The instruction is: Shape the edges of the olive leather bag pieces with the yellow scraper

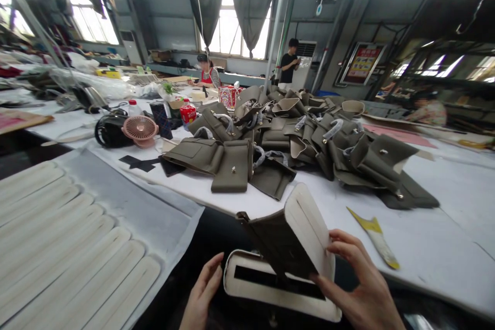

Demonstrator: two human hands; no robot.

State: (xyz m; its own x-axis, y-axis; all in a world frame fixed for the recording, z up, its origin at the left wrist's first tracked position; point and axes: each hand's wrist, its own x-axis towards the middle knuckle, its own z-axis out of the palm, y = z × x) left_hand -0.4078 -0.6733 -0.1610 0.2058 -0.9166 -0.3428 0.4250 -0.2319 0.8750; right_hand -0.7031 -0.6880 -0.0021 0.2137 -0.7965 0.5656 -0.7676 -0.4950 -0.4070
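In front of me, low at the table's near edge, is a dark olive bag piece [274,237] with off-white inner panels. One panel [309,221] stands tilted up. A lower off-white panel [278,296] with a long black slot lies beneath it. My right hand [359,278] grips the right edge of the raised panel between thumb and fingers. On the other side, my left hand [203,291] holds nothing, its fingers stretched out close beside the lower panel's left end. Whether it touches that end I cannot tell.
A heap of olive bags [278,129] with wrapped handles covers the table's middle. Off-white strips [77,237] lie on a grey sheet at left. A yellow-handled tool [373,237] rests at right. Beyond are a pink fan [139,130], a red bottle [188,113] and several people.
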